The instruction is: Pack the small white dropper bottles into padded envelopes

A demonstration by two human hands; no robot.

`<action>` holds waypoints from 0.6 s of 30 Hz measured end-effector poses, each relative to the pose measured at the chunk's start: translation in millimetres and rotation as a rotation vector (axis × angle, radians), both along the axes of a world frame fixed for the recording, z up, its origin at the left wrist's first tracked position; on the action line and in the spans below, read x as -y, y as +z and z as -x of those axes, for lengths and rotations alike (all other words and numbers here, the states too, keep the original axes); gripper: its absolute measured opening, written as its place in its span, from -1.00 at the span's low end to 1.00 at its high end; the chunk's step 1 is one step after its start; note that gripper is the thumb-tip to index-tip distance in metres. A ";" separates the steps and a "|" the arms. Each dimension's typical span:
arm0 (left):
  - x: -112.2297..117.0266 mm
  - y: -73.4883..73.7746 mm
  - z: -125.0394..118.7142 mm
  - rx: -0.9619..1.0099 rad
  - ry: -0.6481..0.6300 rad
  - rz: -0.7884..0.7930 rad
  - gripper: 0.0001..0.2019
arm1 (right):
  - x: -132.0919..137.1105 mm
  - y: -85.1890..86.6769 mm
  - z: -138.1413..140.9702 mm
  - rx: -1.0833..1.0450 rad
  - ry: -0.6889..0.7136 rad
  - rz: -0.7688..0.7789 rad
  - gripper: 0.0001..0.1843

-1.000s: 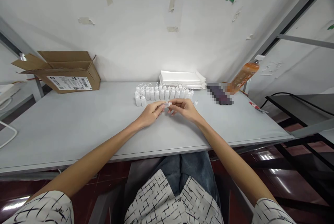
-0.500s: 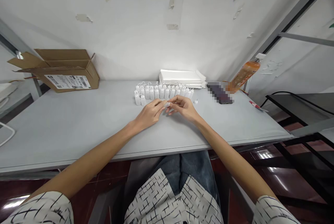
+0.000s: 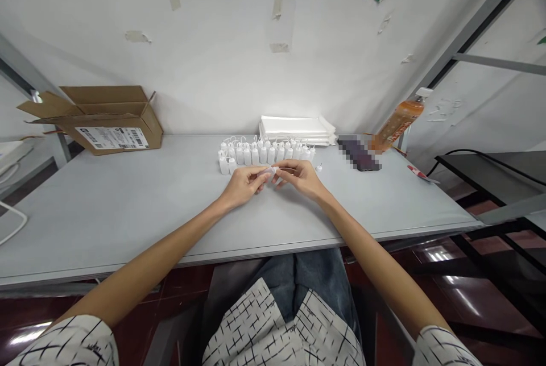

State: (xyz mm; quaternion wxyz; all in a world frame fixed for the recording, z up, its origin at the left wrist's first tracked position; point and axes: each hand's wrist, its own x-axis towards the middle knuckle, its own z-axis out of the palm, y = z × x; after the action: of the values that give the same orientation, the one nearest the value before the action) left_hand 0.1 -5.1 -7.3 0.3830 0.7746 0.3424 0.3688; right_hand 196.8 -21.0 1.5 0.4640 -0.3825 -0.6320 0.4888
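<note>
My left hand and my right hand meet above the grey table top, their fingertips pinching a small whitish plastic piece. Its exact shape is mostly hidden by my fingers. Just beyond my hands stands a tight group of several white plastic dropper bottles, with thin loops at their tops. A tiny white cap or nozzle lies to the right of the group, near my right hand.
A stack of white flat sheets or bags sits at the table's back edge. An open cardboard box stands back left. A pixelated dark phone-like object and an orange bottle are back right. The table's front edge lies before my lap.
My hands stay together on the small piece, with only slight finger movement. The whole view has shifted a little.
</note>
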 end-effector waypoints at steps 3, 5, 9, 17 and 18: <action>1.5 -2.5 1.5 -0.065 0.021 -0.158 -0.65 | 1.8 1.8 -2.1 0.002 0.075 0.036 -0.58; 2.4 -4.8 1.9 -0.104 0.034 -0.263 -0.66 | 3.2 2.7 -2.4 -0.017 0.102 0.062 -0.59; 2.5 -8.5 2.3 -0.159 0.051 -0.460 -0.68 | 5.2 3.4 -0.8 -0.068 0.108 0.096 -0.60; 1.7 -9.5 6.9 -0.307 -0.005 -0.778 -0.72 | 1.6 -0.9 -3.1 -0.145 0.146 0.117 -0.64; 1.9 -9.5 6.4 -0.314 -0.001 -0.786 -0.72 | 1.1 -1.1 -4.0 -0.151 0.146 0.115 -0.64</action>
State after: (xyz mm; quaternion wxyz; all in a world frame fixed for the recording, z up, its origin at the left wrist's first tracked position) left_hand -6.2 -7.0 -16.8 0.0017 0.9087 0.2298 0.3486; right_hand 200.8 -22.1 0.5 0.4508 -0.3237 -0.5923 0.5840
